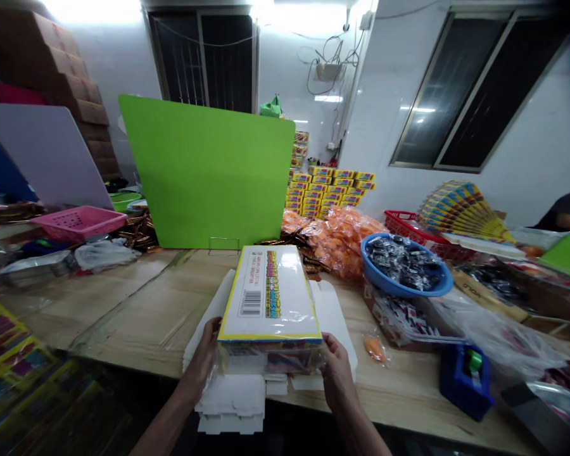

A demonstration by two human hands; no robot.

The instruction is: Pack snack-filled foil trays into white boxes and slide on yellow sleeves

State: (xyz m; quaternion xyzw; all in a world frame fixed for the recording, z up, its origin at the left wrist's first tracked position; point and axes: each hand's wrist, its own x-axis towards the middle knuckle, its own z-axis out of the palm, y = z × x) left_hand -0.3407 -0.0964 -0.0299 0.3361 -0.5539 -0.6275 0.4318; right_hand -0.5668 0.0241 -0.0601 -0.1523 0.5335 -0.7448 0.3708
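A white box [247, 282] with yellow edges, a barcode and colourful lettering is tilted before me in clear plastic wrap. My left hand [205, 356] grips its near left corner, and my right hand [336, 366] holds the near right corner. Loose film [247, 362] hangs over the box's near side, between the hands. Beneath the box lie flat white cardboard blanks [333, 316], some jutting past the table's front edge. The undersides of my fingers are hidden.
A green board [209, 177] stands behind the box. To the right are a blue basin [439, 286] of dark wrapped items, a blue tape dispenser [465, 383] and orange packets [342, 237]. A pink basket [80, 223] sits at left; stacked yellow boxes [320, 190] stand behind.
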